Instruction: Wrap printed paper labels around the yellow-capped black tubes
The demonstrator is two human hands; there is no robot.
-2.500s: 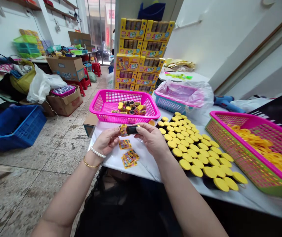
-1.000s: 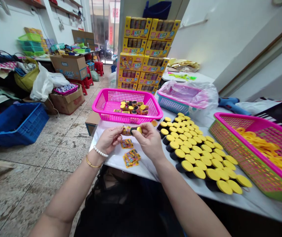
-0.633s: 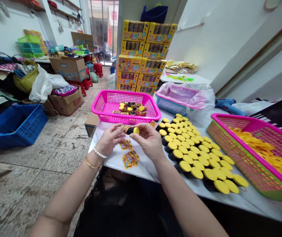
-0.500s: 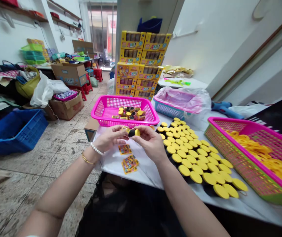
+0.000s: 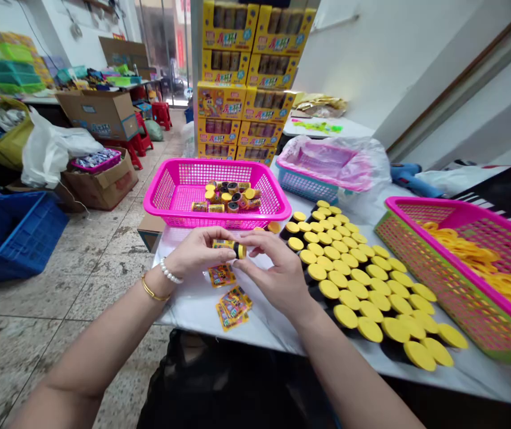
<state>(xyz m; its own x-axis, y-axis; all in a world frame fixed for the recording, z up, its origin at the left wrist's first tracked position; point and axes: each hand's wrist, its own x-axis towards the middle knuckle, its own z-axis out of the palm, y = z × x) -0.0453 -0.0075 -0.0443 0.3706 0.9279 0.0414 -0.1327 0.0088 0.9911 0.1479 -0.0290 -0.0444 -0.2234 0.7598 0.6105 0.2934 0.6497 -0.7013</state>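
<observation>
My left hand [image 5: 197,253] holds a small canister [image 5: 223,244] on its side, thumb in front and fingers behind. A yellow printed label covers its body; a black band and yellow cap show at the right end. The fingers of my right hand [image 5: 275,268] close on that capped end. Below my hands lie flat printed labels [image 5: 236,302], several overlapping, with one label [image 5: 220,275] a little apart. To the right stand rows of black canisters with yellow caps [image 5: 356,292]. Labelled canisters [image 5: 232,199] lie loose in the pink basket [image 5: 214,222] beyond my hands.
A pink and green basket [image 5: 443,283] at the right holds yellow rings [image 5: 474,256]. Behind the rows sits a blue basket [image 5: 309,182] lined with plastic. Yellow display boxes [image 5: 244,107] are stacked at the back. A blue crate [image 5: 18,238] is on the floor at left.
The view has tilted down and come nearer. The canister's yellow label now shows along its body, where mainly the black side and cap showed before. Both hands remain on it.
</observation>
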